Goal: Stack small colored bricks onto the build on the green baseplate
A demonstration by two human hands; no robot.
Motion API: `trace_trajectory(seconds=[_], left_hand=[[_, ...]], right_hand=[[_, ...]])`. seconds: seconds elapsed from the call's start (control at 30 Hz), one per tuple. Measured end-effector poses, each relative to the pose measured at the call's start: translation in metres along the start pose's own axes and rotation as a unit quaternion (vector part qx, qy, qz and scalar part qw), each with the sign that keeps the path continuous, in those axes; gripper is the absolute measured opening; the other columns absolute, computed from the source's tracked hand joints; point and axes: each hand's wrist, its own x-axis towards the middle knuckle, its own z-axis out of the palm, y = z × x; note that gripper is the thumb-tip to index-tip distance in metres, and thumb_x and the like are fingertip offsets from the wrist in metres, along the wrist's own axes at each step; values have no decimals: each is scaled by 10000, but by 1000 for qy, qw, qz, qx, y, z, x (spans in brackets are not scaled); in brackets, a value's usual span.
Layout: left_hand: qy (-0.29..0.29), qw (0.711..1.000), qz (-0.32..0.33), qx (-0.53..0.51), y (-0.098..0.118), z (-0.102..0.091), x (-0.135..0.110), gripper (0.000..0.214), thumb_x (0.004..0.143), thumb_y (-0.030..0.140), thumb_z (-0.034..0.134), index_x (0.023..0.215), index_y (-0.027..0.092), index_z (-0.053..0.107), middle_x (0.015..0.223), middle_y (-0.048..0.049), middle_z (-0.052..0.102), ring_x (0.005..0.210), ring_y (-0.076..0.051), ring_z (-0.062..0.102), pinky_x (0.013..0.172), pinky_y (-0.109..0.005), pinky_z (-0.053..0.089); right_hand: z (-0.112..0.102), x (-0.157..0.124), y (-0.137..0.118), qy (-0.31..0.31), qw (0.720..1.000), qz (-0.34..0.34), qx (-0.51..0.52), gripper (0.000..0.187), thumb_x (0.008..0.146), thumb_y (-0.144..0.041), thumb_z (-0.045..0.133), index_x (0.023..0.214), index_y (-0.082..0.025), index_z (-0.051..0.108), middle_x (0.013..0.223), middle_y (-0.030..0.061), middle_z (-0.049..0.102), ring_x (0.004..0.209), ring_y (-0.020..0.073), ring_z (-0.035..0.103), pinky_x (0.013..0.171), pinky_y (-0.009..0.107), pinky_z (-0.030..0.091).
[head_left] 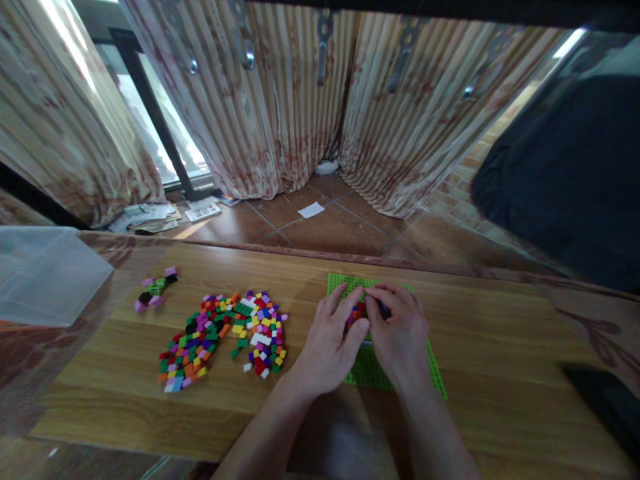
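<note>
A green studded baseplate lies on the wooden table, partly covered by both hands. Between the hands shows a small cluster of red and purple toy bricks on the plate. My left hand curves around the cluster's left side, thumb and fingers bent against it. My right hand is closed at the cluster's right side, its thumb and index fingertips together. Whatever those fingertips hold is hidden. Left of the plate, loose toy bricks in many colours lie in one pile and a second pile.
Pink, black and green pieces sit at the table's far left. A translucent plastic bin stands at the left edge. A dark flat object lies at the right. Striped curtains hang beyond the table, above a tiled floor with papers.
</note>
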Motion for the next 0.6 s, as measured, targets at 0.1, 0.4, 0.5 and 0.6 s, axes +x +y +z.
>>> trace_trajectory(seconds=[0.1, 0.4, 0.5, 0.6], left_hand=[[-3, 1000, -7, 2, 2, -1, 0, 543, 965, 443, 379, 1452, 203, 379, 1523, -129, 343, 1429, -226, 269, 1168, -438, 279], [5, 1000, -6, -8, 0, 1, -2, 526, 967, 438, 379, 1443, 216, 392, 1518, -116, 358, 1424, -229, 284, 1167, -452, 279], [8, 1000, -1, -15, -2, 2, -2, 532, 966, 442, 373, 1447, 216, 386, 1515, -118, 366, 1422, -232, 292, 1164, -459, 284], [7, 1000, -2, -24, -3, 3, -2, 538, 965, 451, 369, 1456, 230, 371, 1516, -108, 369, 1424, -235, 291, 1171, -469, 268]], right_hand=[[0, 0, -1, 0, 1000, 16, 9, 209, 873, -259, 545, 897, -177, 735, 951, 93, 675, 928, 232, 561, 842, 390, 447], [1, -1, -5, 3, 999, 34, 26, 175, 868, -288, 570, 867, -188, 713, 928, 76, 677, 917, 232, 566, 848, 390, 442], [1, -1, -5, 2, 999, 37, 32, 187, 874, -285, 557, 861, -189, 716, 934, 81, 675, 924, 233, 567, 848, 397, 446], [-1, 0, -3, -11, 998, 38, 43, 188, 872, -282, 550, 870, -192, 715, 944, 85, 673, 926, 234, 568, 854, 407, 448]])
